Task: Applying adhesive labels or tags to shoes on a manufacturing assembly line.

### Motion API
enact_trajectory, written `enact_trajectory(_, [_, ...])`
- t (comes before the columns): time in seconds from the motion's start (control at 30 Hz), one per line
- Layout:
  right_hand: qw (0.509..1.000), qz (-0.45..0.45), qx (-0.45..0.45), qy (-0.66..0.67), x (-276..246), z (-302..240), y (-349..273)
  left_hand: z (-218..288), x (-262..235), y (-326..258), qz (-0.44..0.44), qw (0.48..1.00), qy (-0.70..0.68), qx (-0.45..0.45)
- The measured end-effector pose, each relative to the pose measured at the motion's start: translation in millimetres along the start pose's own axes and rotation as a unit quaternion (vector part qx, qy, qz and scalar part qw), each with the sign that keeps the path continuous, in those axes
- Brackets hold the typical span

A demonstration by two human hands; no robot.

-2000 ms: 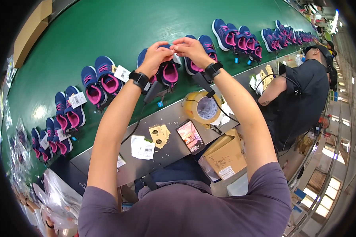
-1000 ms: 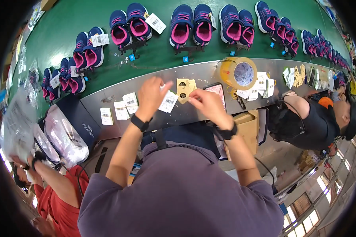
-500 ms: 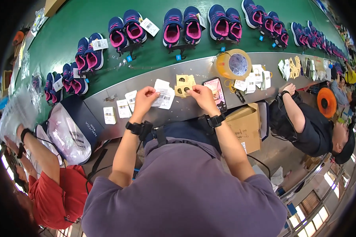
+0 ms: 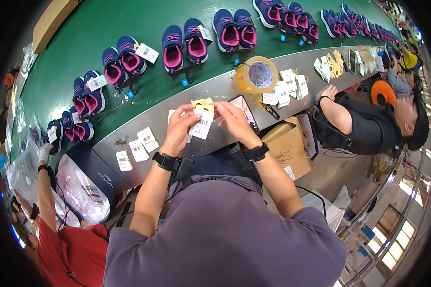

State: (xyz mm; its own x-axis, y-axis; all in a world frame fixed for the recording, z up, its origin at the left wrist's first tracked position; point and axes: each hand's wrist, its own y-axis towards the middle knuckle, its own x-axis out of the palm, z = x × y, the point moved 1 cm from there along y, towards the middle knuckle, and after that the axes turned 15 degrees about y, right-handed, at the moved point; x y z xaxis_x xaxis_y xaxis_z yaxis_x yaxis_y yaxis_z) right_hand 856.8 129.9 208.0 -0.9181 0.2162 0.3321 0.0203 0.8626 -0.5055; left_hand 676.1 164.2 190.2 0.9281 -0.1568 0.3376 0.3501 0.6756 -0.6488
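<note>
My left hand (image 4: 179, 129) is closed on a white barcode tag (image 4: 202, 128), held upright above the metal strip of the table. At the tag's top, my right hand (image 4: 235, 123) has its fingertips on a small yellow card tag (image 4: 196, 109), its other fingers loosely curled. More yellow card tags (image 4: 204, 102) with dark ovals lie just behind. Part of a white tag pile shows past my left hand, which hides the rest. To the left lie small stacks of white tags (image 4: 147, 139). A phone (image 4: 243, 109) lies beside my right hand.
Navy-and-pink shoes (image 4: 196, 43) stand in a row on the green table (image 4: 143, 19). A tape roll (image 4: 243, 79) and white tags (image 4: 286, 86) lie to the right, above a cardboard box (image 4: 287, 148). Co-workers sit at both sides; the left one's gloved hand (image 4: 45, 152) touches a shoe.
My hands have come together, bringing the white tag and the yellow card tag against each other. The view has shifted. The left co-worker's hand has moved from the plastic bag to a shoe.
</note>
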Motion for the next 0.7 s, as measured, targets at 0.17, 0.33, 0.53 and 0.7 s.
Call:
enact_trajectory(0.17, [0.921,0.235,-0.259,-0.172,-72,-63,-10,13,23,13,0.039,0.988,0.139,0.052])
enact_trajectory(0.33, [0.842,0.276,-0.303,-0.350,-125,-95,-6,20,68,28,-0.012,0.918,0.323,0.228])
enact_trajectory(0.53, [0.814,0.268,-0.305,-0.415,-146,-112,-5,36,165,49,-0.098,0.818,0.416,0.384])
enact_trajectory(0.7, [0.880,0.272,-0.341,-0.187,-136,-156,-29,42,242,76,-0.123,0.797,0.437,0.398])
